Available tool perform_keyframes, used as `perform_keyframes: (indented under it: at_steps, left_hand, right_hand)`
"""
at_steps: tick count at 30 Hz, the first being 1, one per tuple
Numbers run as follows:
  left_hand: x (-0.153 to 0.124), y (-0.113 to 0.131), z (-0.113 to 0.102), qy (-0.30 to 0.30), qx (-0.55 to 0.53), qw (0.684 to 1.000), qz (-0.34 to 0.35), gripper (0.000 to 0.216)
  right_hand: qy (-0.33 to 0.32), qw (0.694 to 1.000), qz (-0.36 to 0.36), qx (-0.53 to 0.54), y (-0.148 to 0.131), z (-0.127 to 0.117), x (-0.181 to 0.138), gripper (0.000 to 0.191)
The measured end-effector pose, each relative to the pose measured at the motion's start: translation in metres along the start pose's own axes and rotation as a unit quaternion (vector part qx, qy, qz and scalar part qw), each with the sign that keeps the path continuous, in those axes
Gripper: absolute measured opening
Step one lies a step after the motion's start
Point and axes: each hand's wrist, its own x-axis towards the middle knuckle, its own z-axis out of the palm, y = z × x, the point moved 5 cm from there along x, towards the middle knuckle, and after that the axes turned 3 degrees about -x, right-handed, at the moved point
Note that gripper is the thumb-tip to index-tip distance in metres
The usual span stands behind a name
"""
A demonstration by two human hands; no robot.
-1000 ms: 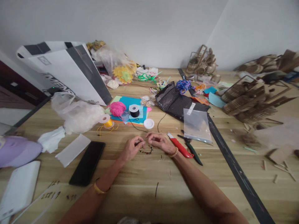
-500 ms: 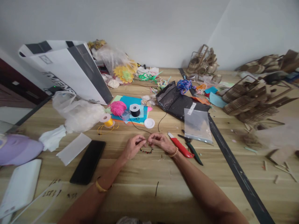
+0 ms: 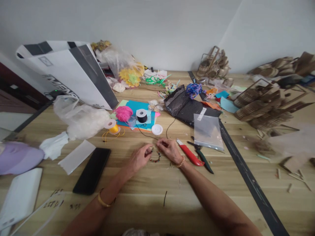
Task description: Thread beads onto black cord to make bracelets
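Left hand [image 3: 140,158]: fingertips pinch the left end of the beads [image 3: 155,161] | Right hand [image 3: 171,150]: fingers bent by the right end, can't tell if they grip it | Beads: curved between both hands | Red knife [image 3: 190,155]: just right of right hand | Spool [image 3: 142,118]: past the hands, on blue paper [image 3: 133,105]

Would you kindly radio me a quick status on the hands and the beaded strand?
Left hand, right hand at beaded strand, exact grip unclear. Strand curves in a U. Red-handled tool beside right hand, clear of strand.
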Motion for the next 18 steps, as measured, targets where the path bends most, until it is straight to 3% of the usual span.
perform_keyframes:
  at_steps: [4,9,12,18]
  left_hand:
    - [0.002,0.002,-0.033,0.078,0.058,0.995,0.016,0.016]
    - [0.005,-0.011,-0.063,0.115,0.032,0.993,0.000,0.019]
    - [0.008,-0.018,-0.062,0.080,-0.026,0.996,-0.009,0.026]
    - [0.009,-0.015,-0.039,-0.070,-0.147,0.986,0.027,0.033]
  right_hand:
    - [0.008,0.999,-0.014,-0.040,-0.002,0.001,-0.001,0.024]
    - [-0.004,0.999,-0.011,-0.031,-0.004,0.000,-0.001,0.024]
    - [-0.015,1.000,-0.005,-0.021,-0.005,0.001,-0.001,0.024]
    - [-0.030,1.000,0.000,-0.003,-0.003,0.002,-0.001,0.026]
